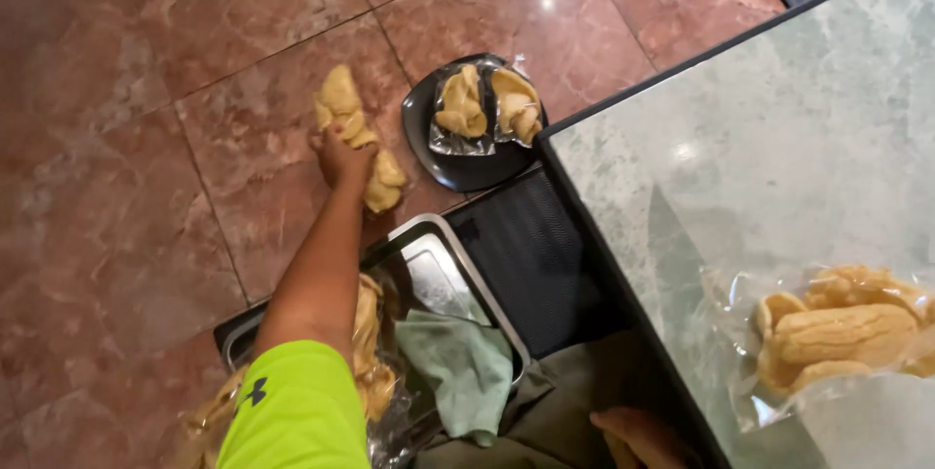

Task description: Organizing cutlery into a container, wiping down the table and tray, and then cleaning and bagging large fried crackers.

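Dough-coloured folds of a lumpy, pale yellow bundle (355,136) lay on the glossy reddish marble floor (127,138), and we saw the left hand (341,155) clamped down on its middle, fingers wrapped round the crinkled mass. The arm reached out from a bright lime sleeve (292,411). Just beside the bundle, toward the corner of the table, sat a round black plate (458,172) carrying two clear plastic packets (484,107) of the same ridged, shell-like yellow pieces. Nearer to us a rectangular metal tray (458,260) with rounded corners rested on a dark ribbed mat (541,255); a soft green cloth (463,367) draped over its near edge, and more yellow pieces in crumpled plastic (368,352) filled its left side. The pale green, veined stone table (779,138) with a dark rim took up the right, and a clear bag of ribbed yellow pieces (842,333) lay at its near edge. The right hand (638,435) showed only partly at the bottom, below the table's edge; we could not tell whether it was open or closed.
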